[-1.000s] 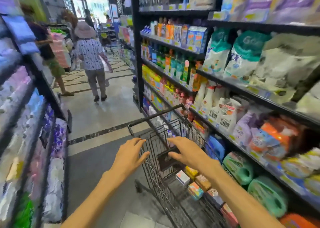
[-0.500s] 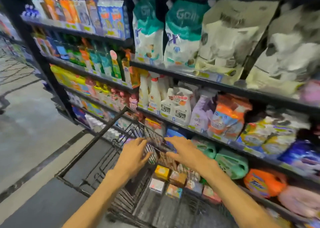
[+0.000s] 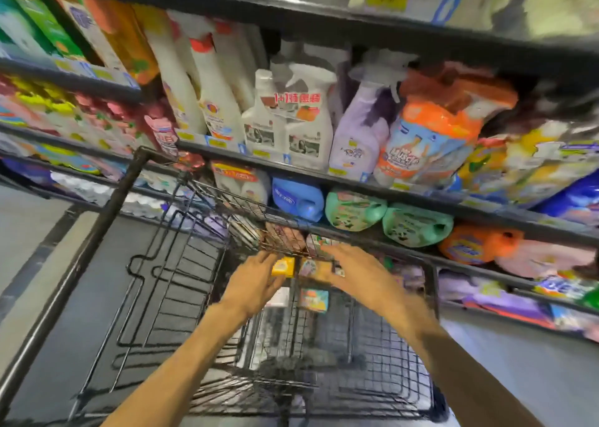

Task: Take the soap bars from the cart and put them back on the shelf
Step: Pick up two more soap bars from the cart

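A black wire cart (image 3: 107,219) stands against the shelf rack (image 3: 405,196). Small boxed soap bars lie in its basket: a yellow one (image 3: 283,266), a tan one (image 3: 319,269), a white one (image 3: 279,297) and a teal-orange one (image 3: 313,299). My left hand (image 3: 252,284) reaches down into the basket, fingers spread, fingertips beside the yellow bar. My right hand (image 3: 359,272) hovers over the tan bar with fingers apart, partly hiding it. Neither hand visibly holds a bar; the picture is blurred.
Spray bottles (image 3: 291,121) and refill pouches (image 3: 431,138) fill the shelf above the cart. Blue, green and orange detergent jugs (image 3: 355,211) lie on the shelf just behind the basket. Grey floor (image 3: 29,228) lies to the left.
The view has swung from the aisle down to the cart and shelf. Both hands have left the cart handle and gone down into the basket toward the soap bars.
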The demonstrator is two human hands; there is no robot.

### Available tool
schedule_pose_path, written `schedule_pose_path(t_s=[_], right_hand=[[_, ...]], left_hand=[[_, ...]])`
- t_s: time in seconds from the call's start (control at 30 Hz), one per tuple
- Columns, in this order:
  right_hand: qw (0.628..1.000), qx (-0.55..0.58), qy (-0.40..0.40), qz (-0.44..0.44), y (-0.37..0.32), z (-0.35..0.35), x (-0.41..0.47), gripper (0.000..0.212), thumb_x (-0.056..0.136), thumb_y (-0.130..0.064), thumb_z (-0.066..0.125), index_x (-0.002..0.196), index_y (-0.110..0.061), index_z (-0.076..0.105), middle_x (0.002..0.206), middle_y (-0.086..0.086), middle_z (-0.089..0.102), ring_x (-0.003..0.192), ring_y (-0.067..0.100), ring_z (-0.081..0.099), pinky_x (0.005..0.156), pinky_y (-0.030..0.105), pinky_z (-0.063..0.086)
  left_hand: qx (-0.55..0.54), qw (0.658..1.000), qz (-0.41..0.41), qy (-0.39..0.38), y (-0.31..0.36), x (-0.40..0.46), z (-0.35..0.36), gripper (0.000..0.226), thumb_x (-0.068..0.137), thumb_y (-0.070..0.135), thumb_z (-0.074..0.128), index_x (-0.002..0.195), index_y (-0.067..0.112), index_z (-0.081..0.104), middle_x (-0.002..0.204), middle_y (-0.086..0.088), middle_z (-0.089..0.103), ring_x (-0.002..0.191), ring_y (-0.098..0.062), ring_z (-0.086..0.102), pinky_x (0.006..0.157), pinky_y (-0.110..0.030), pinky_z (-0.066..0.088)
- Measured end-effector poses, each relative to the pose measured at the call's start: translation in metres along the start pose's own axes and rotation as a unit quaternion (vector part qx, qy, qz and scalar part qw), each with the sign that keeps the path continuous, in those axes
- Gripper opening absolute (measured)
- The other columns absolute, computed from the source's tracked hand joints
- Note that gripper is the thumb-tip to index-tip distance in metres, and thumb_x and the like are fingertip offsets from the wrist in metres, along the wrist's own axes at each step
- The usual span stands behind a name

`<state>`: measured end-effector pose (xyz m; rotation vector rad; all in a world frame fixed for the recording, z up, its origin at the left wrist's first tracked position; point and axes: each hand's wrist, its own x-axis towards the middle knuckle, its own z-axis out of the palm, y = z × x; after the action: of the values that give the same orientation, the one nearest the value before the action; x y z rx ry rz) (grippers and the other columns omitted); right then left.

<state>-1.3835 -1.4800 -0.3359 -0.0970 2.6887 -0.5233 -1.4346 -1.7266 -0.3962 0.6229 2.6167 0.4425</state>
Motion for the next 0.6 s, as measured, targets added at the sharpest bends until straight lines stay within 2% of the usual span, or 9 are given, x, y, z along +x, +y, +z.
schedule_pose_path(t_s=[0.13, 0.2, 0.23, 0.3, 0.37, 0.4, 0.43, 0.5, 0.6], right_hand=[[0.997, 0.029, -0.053, 0.045, 0.024, 0.067, 0.019, 0.059, 0.099, -0.045, 0.054, 0.152, -0.03, 0.033, 0.156, 0.003, 0.038, 0.142, 0.027, 0.038, 0.112, 0.041, 0.037], [0.996, 0.017, -0.088, 0.019, 0.031, 0.1, 0.03, 0.057, 0.103, -0.035, 0.051, 0.155, -0.026, 0.028, 0.158, 0.006, 0.036, 0.142, 0.027, 0.037, 0.106, 0.028, 0.038], [0.995, 0.008, -0.096, 0.012, 0.032, 0.112, 0.036, 0.052, 0.105, -0.025, 0.049, 0.153, -0.018, 0.032, 0.155, 0.01, 0.039, 0.14, 0.028, 0.041, 0.095, 0.017, 0.042], [0.984, 0.137, -0.084, 0.082, 0.033, 0.143, 0.048, 0.033, 0.105, -0.01, 0.047, 0.138, -0.011, 0.05, 0.141, 0.018, 0.053, 0.117, 0.016, 0.062, 0.072, 0.007, 0.047], [0.954, 0.268, -0.077, 0.112, 0.039, 0.18, 0.05, 0.02, 0.104, -0.004, 0.044, 0.115, -0.016, 0.056, 0.112, 0.012, 0.062, 0.082, -0.002, 0.066, 0.066, 0.007, 0.047], [0.939, 0.305, -0.07, 0.145, 0.046, 0.195, 0.05, 0.018, 0.105, -0.007, 0.044, 0.113, -0.014, 0.059, 0.109, 0.008, 0.06, 0.084, 0.004, 0.068, 0.07, 0.013, 0.053], [0.944, 0.287, -0.069, 0.148, 0.057, 0.212, 0.052, 0.017, 0.105, -0.013, 0.046, 0.115, -0.016, 0.06, 0.119, 0.006, 0.059, 0.101, 0.016, 0.068, 0.082, 0.024, 0.057], [0.977, 0.183, -0.061, 0.093, 0.066, 0.231, 0.052, 0.031, 0.102, -0.025, 0.055, 0.133, -0.024, 0.056, 0.143, 0.006, 0.05, 0.128, 0.031, 0.054, 0.101, 0.043, 0.051], [0.978, 0.152, -0.091, 0.112, 0.067, 0.239, 0.058, 0.049, 0.101, -0.036, 0.055, 0.148, -0.028, 0.043, 0.15, 0.0, 0.045, 0.134, 0.025, 0.046, 0.105, 0.041, 0.045]], left_hand=[[-0.054, 0.993, -0.069, -0.074, -0.049, 0.033, 0.074, 0.051, 0.099, 0.038, 0.057, 0.145, 0.019, 0.045, 0.144, -0.014, 0.051, 0.136, -0.033, 0.045, 0.102, -0.041, 0.046], [-0.067, 0.988, -0.099, -0.1, -0.069, 0.048, 0.111, 0.054, 0.099, 0.036, 0.059, 0.147, 0.019, 0.042, 0.146, -0.015, 0.049, 0.136, -0.035, 0.045, 0.102, -0.043, 0.045], [-0.066, 0.985, -0.108, -0.115, -0.078, 0.055, 0.13, 0.058, 0.099, 0.035, 0.059, 0.15, 0.019, 0.038, 0.147, -0.014, 0.047, 0.136, -0.036, 0.045, 0.103, -0.044, 0.045], [-0.05, 0.981, -0.124, -0.139, -0.093, 0.068, 0.163, 0.069, 0.098, 0.031, 0.061, 0.157, 0.018, 0.027, 0.15, -0.016, 0.044, 0.135, -0.038, 0.047, 0.103, -0.043, 0.043], [-0.043, 0.978, -0.14, -0.147, -0.106, 0.077, 0.192, 0.074, 0.098, 0.026, 0.061, 0.159, 0.017, 0.02, 0.146, -0.02, 0.046, 0.125, -0.041, 0.054, 0.097, -0.045, 0.047], [-0.047, 0.978, -0.143, -0.143, -0.111, 0.081, 0.205, 0.076, 0.097, 0.023, 0.061, 0.16, 0.018, 0.019, 0.143, -0.022, 0.047, 0.118, -0.044, 0.058, 0.092, -0.047, 0.05], [-0.059, 0.978, -0.147, -0.136, -0.118, 0.085, 0.219, 0.077, 0.095, 0.019, 0.062, 0.16, 0.019, 0.02, 0.141, -0.024, 0.047, 0.113, -0.045, 0.06, 0.088, -0.048, 0.052], [-0.081, 0.972, -0.174, -0.133, -0.128, 0.091, 0.237, 0.077, 0.094, 0.02, 0.063, 0.159, 0.02, 0.024, 0.139, -0.022, 0.05, 0.111, -0.044, 0.062, 0.087, -0.047, 0.051], [-0.109, 0.96, -0.213, -0.142, -0.141, 0.1, 0.253, 0.085, 0.09, 0.035, 0.072, 0.159, 0.02, 0.024, 0.14, -0.018, 0.053, 0.117, -0.041, 0.061, 0.093, -0.045, 0.05]])
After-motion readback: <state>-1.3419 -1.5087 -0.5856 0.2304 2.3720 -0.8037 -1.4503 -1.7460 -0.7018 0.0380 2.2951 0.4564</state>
